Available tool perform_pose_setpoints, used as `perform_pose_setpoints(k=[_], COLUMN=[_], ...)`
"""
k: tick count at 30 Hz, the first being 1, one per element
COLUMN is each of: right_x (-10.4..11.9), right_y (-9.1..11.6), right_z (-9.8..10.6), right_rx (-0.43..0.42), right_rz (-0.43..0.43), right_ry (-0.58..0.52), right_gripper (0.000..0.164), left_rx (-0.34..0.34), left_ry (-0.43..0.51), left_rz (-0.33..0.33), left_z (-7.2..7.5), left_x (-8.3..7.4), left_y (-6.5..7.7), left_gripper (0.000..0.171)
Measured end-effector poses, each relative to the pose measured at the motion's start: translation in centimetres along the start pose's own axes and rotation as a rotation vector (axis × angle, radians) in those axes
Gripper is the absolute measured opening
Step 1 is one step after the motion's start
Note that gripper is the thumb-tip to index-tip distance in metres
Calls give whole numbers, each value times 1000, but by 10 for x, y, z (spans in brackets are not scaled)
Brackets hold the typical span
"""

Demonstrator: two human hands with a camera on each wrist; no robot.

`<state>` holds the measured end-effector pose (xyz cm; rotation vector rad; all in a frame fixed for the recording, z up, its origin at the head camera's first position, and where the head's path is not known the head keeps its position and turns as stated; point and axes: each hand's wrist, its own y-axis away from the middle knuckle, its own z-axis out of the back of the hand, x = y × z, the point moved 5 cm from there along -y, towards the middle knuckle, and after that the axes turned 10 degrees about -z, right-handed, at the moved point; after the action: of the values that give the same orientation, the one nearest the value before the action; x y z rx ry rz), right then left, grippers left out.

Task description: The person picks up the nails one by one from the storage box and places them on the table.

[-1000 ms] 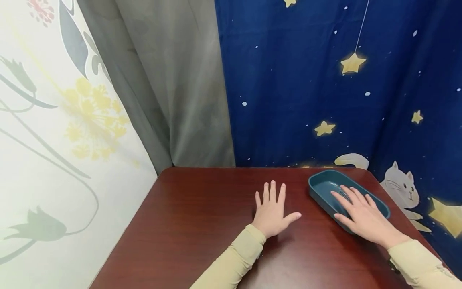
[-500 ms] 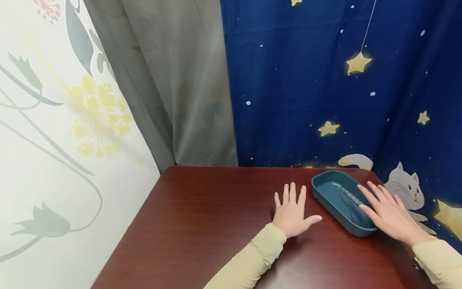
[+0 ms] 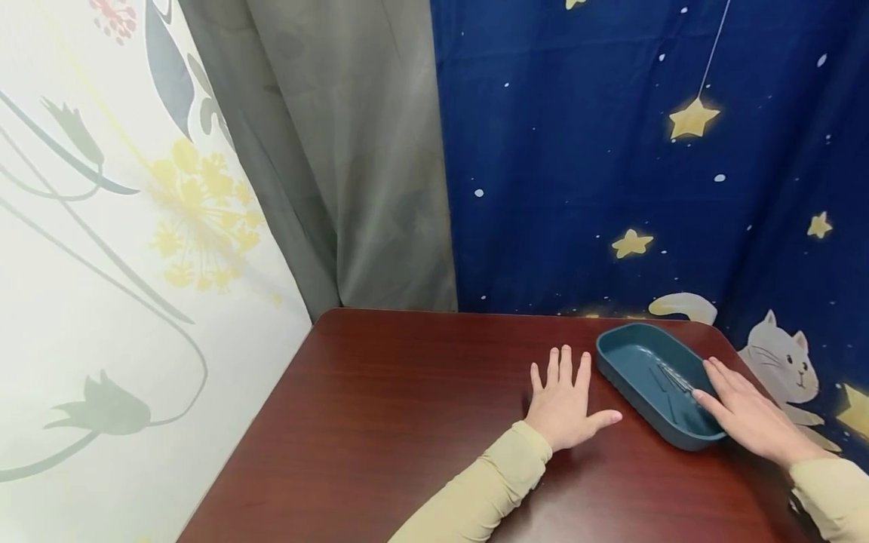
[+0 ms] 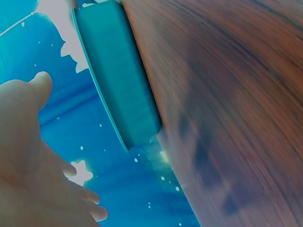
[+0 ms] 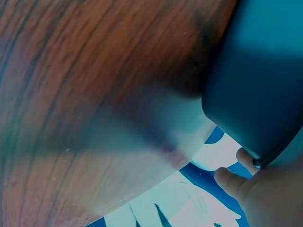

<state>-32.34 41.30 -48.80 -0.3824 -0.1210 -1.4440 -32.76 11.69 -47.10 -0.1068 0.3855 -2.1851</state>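
A dark teal rectangular tray (image 3: 627,388) with rounded corners stands at the right of the table. Inside it lie a few slender, silvery and dark pieces (image 3: 675,378), too small to identify. My right hand (image 3: 753,416) is at the tray's right long side, fingers stretched along the rim and thumb reaching over the tray's inside. In the right wrist view, fingertips (image 5: 229,182) show close beside the tray's wall. My left hand (image 3: 562,411) is left of the tray, palm down, fingers spread and straight, thumb pointing at the tray, holding nothing. Its shadow falls on the wood.
The reddish-brown wooden table (image 3: 380,422) has a rounded far edge. Behind it hang a grey curtain (image 3: 380,188) and a blue curtain (image 3: 543,151) printed with stars and a cat. A white floral curtain (image 3: 122,302) runs along the left.
My right hand has moved right, from over the tray to its right rim, uncovering the slender pieces. My left hand has shifted right toward the tray. The head view has turned slightly left.
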Motion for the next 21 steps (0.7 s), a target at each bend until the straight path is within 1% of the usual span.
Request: perform_pose_setpoints(k=[3, 7, 11, 15, 21], right_x=[4, 8, 14, 21, 33], right_y=[0, -1, -1, -1, 1], right_z=[-1, -2, -4, -6, -12], right_rx=[17, 29, 43, 62, 64], right_rz=[-11, -37, -54, -63, -63], right_ry=[12, 16, 20, 52, 82], right_gripper=[71, 70, 69, 67, 66], left_rx=[21, 33, 51, 77, 83], left_ry=[6, -2, -16, -12, 50], left_rz=[-11, -24, -30, -28, -10], left_z=[-1, 2, 3, -1, -10], left_x=[-8, -17, -23, -26, -28], left_y=[-4, -8, -9, -10, -8], left_gripper=[97, 98, 97, 96, 96])
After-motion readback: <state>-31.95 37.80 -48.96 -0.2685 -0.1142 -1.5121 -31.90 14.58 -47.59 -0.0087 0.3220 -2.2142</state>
